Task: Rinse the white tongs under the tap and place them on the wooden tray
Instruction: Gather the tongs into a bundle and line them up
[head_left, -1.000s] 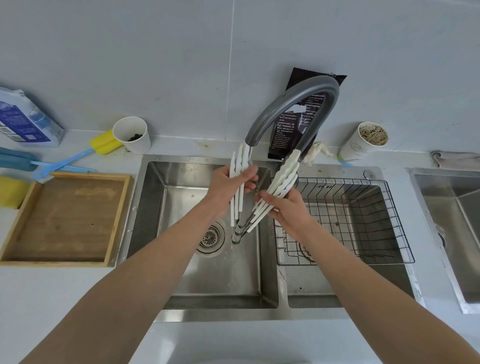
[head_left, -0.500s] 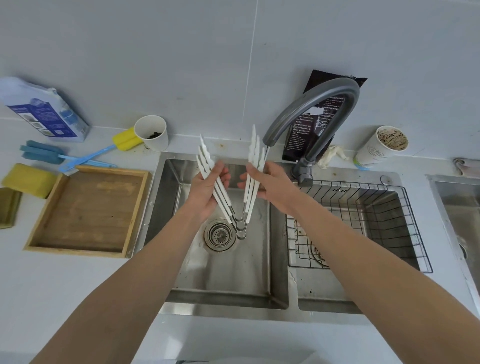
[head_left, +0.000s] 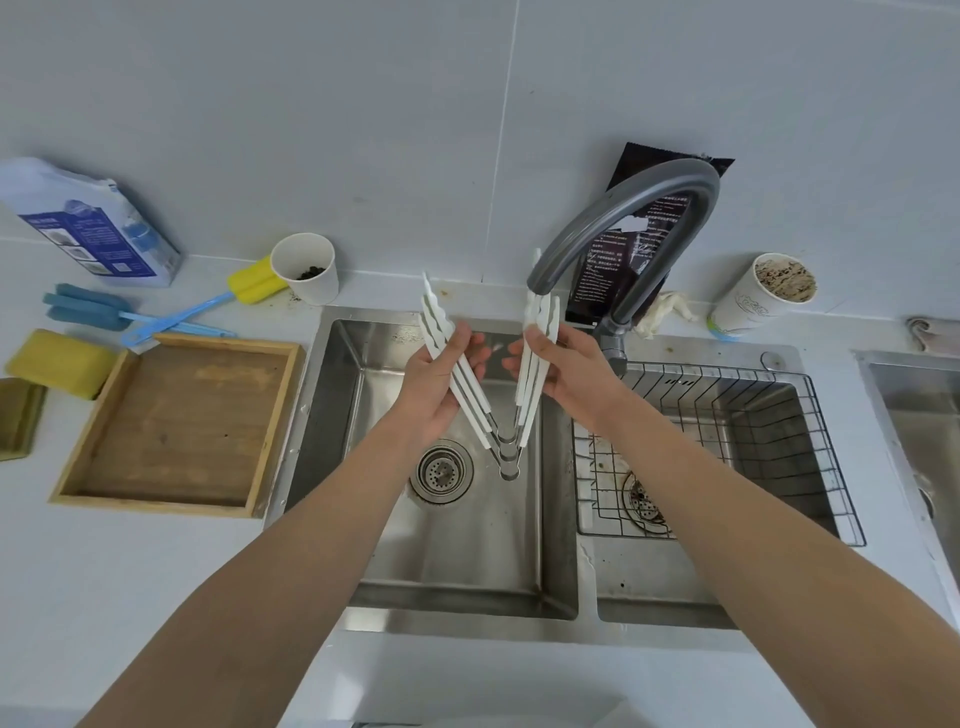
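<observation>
A single wide-angle view from a camera worn on my head, facing forward and steeply down onto a steel sink (head_left: 467, 551) in a pale surface (head_left: 130, 582). My forearms (head_left: 291, 571) enter from the lower corners; my left hand (head_left: 441, 384) and right hand (head_left: 569, 374) sit near the centre, close to the lens. A tiled wall (head_left: 363, 104) fills the upper third.

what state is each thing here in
tongs, spread open in a v, hinge end down, over the sink
left hand, grips the tongs' left arms
right hand, holds the tongs' right arms
tap, spout over the sink, no stream visible
tray, on the counter, tongs not on it yet
left cup, upright, dark bits inside
</observation>
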